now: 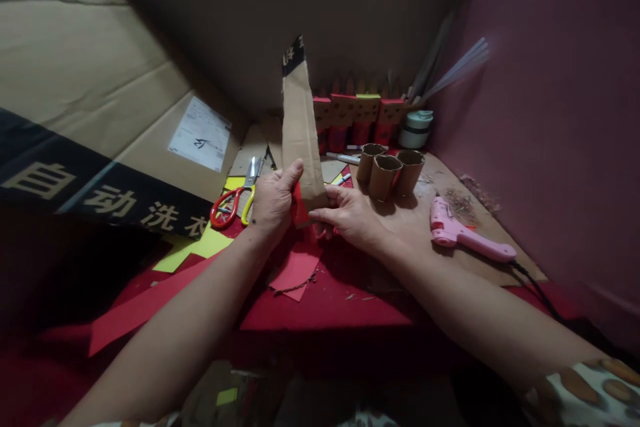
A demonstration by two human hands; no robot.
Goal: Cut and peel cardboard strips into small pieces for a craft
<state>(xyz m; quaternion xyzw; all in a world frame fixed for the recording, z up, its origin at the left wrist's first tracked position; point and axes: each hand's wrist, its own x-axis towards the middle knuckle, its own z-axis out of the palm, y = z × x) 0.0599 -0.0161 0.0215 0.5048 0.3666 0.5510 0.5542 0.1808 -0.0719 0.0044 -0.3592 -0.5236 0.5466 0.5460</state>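
Above the red desk [330, 317], in the head view, both hands are closed on a corrugated cardboard strip [300, 113]. The left hand [273, 203] has its thumb pressed flat on the strip's near face, its other fingers mostly hidden. The right hand [357, 217] pinches the lower right corner, thumb and forefinger nearly together; its remaining fingers curl below.

Left of the hands, scissors [232, 205] with one red and one yellow handle lie beside yellow paper [213, 241], and a large printed carton [135, 107] leans in over that side. A long red paper strip [150, 300] passes partly under the left forearm. Beyond the right hand stand three cardboard tubes [384, 180], with a pink hot glue gun [457, 230] further right on a cardboard sheet [500, 273]. At the back are a row of decorated cardboard pieces [353, 121] and a lidded jar [416, 131]; the raised strip stands in front of the row's left end.

The strip rises upright from between the hands, tilted slightly left, its black-printed tip well above the fingers and its lower end at the right thumb.
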